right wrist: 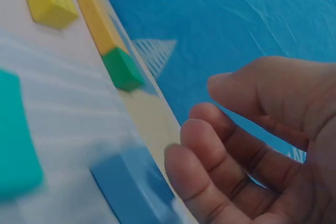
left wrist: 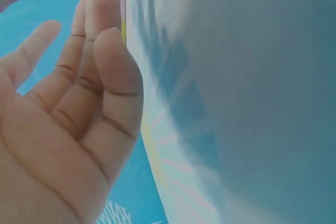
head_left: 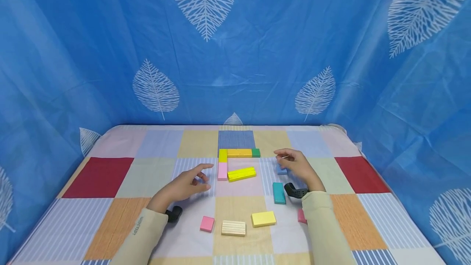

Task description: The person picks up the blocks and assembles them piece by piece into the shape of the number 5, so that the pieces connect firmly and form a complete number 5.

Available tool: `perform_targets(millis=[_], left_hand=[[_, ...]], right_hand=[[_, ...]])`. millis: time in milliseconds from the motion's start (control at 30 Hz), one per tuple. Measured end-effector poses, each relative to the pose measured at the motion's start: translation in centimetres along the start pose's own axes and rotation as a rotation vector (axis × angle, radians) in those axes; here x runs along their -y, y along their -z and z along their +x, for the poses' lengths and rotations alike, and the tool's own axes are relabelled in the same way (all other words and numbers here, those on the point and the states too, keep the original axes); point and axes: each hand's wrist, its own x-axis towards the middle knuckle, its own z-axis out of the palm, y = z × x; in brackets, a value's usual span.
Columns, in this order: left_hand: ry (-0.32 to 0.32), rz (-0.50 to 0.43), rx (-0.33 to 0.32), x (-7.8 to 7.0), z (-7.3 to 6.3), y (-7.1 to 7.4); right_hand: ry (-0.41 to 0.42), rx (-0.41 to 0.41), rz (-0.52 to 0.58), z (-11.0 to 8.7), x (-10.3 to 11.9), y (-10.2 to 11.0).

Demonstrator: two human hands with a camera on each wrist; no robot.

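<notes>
A corner shape of touching blocks lies on the patchwork cloth: a pink block (head_left: 222,171), a yellow block (head_left: 223,155), an orange block (head_left: 239,153) and a green block (head_left: 255,153). Inside the corner lies a bright yellow block (head_left: 241,174), slightly slanted. My left hand (head_left: 185,183) hovers left of the pink block with its fingers extended, holding nothing. Over a blue block (head_left: 281,171), partly hidden by it, is my right hand (head_left: 296,167). Its fingers are loosely bent and hold nothing; the right wrist view shows the blue block (right wrist: 134,184) apart from them.
A teal block (head_left: 279,193) lies near the right wrist. Closer to me are a small pink block (head_left: 207,224), a striped cream block (head_left: 233,228) and a pale yellow block (head_left: 263,218). The right sleeve partly covers another pink block (head_left: 302,216). Blue curtains (head_left: 235,64) surround the table.
</notes>
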Motion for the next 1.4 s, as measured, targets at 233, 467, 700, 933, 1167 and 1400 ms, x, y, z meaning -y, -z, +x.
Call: perform_targets(millis=[233, 467, 700, 933, 1167, 1400], left_hand=[[-0.085, -0.05, 0.077, 0.1, -1.8, -0.2], [-0.118, -0.196, 0.209, 0.7, -2.8, -0.4], [-0.16, -0.235, 0.306, 0.8, -3.3, -0.3], [-0.154, -0.154, 0.327, 0.9, -3.3, -0.3], [-0.199, -0.145, 0.327, 1.3, -3.1, -0.3], [-0.22, -0.168, 0.339, 1.3, -3.1, -0.3]], right_hand=[[-0.096, 0.01, -0.066, -0.5, -0.6, 1.2], [-0.133, 0.047, -0.094, -1.2, -1.4, 2.1], [-0.118, 0.088, -0.099, -1.8, -2.0, 2.9], [-0.138, 0.087, -0.121, -1.6, -2.1, 2.7], [-0.169, 0.064, -0.147, -1.5, -1.7, 2.3], [-0.185, 0.059, -0.196, -1.4, -1.0, 2.0]])
